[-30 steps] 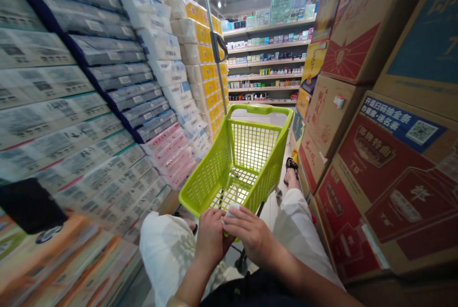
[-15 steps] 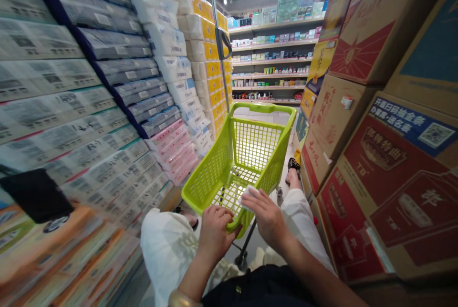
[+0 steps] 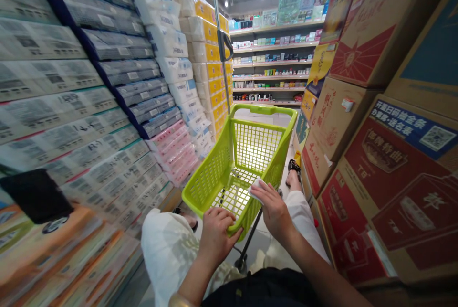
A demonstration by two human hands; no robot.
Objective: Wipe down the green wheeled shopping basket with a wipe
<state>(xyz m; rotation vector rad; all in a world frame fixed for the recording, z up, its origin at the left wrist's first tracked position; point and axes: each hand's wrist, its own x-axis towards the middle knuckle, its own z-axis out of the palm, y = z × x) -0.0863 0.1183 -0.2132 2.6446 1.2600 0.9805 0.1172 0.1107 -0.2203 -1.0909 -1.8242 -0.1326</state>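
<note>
In the middle stands a lime-green plastic shopping basket [image 3: 205,191] with lattice walls, on a wheeled frame with a tall metal pole [image 3: 221,58]. Nothing lies inside it. My left hand [image 3: 218,230] is closed over the near rim, fingers curled on the inside edge and thumb toward the outside. Pressed by my right hand [image 3: 270,206] against the right rim is a white cloth or folded tissue [image 3: 255,185]. Its fingers lie over the white piece, which is partly hidden beneath them.
Stacked tissue packs [image 3: 53,78] line the left side, with yellow-and-white packs [image 3: 205,54] farther back. Printed cartons [image 3: 386,149] rise close on the right. Shelves of small products [image 3: 272,63] stand at the back. My white-trousered legs flank the basket.
My right hand has slid the white cloth or tissue a little forward and right along the basket's right rim. My left hand stays on the near rim.
</note>
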